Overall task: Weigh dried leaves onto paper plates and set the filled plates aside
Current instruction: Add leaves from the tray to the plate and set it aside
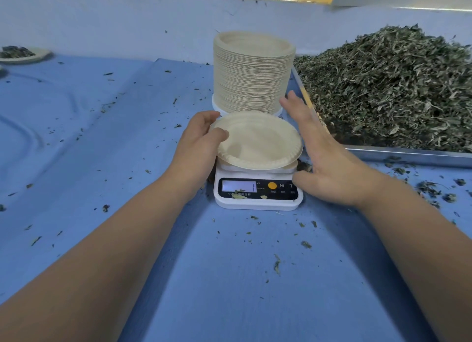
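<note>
An empty paper plate (263, 141) lies on the white digital scale (258, 192) in the middle of the blue cloth. My left hand (201, 142) grips the plate's left rim, thumb on top and fingers below. My right hand (324, 150) hovers just right of the plate with straight fingers and holds nothing. Behind the scale stands a tall stack of paper plates (252, 73). A big heap of dried leaves (390, 86) fills a metal tray (408, 154) on the right.
A filled plate of leaves (20, 54) sits at the far left near the wall. Leaf crumbs are scattered over the blue cloth (102, 137), thickest right of the scale. A pale wall closes off the back.
</note>
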